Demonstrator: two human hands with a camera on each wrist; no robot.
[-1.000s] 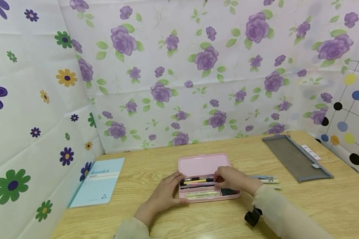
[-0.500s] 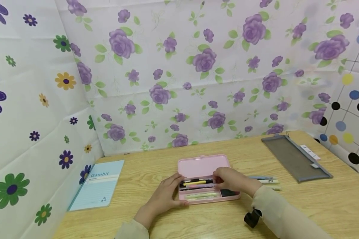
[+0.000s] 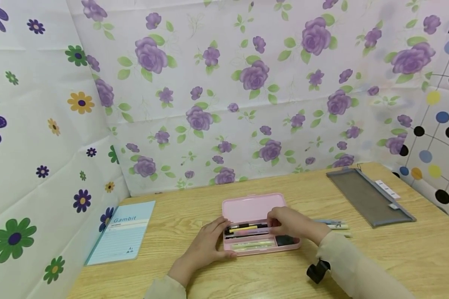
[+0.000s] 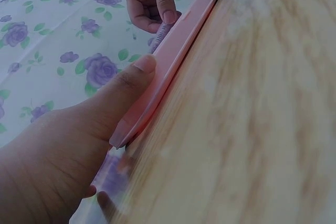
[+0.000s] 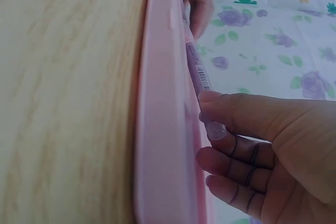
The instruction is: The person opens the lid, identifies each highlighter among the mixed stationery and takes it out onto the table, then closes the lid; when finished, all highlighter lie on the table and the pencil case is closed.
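A pink pencil case [image 3: 253, 210] lies with its lid raised on the wooden table. My left hand [image 3: 203, 245] holds its left end, thumb at the front edge and fingers at the back near the hinge. Over the right part of the case, my right hand [image 3: 292, 224] pinches the end of a purple pen [image 5: 198, 72] between thumb and fingers. A barcode label shows on that pen in the right wrist view. A yellow and black pen [image 3: 244, 229] lies in the rear compartment. Pale green sticks [image 3: 252, 245] and a dark block [image 3: 285, 240] sit in the front compartment.
Several pens [image 3: 336, 226] lie right of the case, partly behind my right wrist. A grey mesh zip pouch [image 3: 370, 199] lies farther right, with a white strip [image 3: 387, 189] beside it. A light blue notebook [image 3: 123, 232] is at the left. Patterned cloth walls border the table.
Both hands stay at the pencil case. My right hand, still pinching the purple pen, has shifted only slightly, and the head view has tilted a little.
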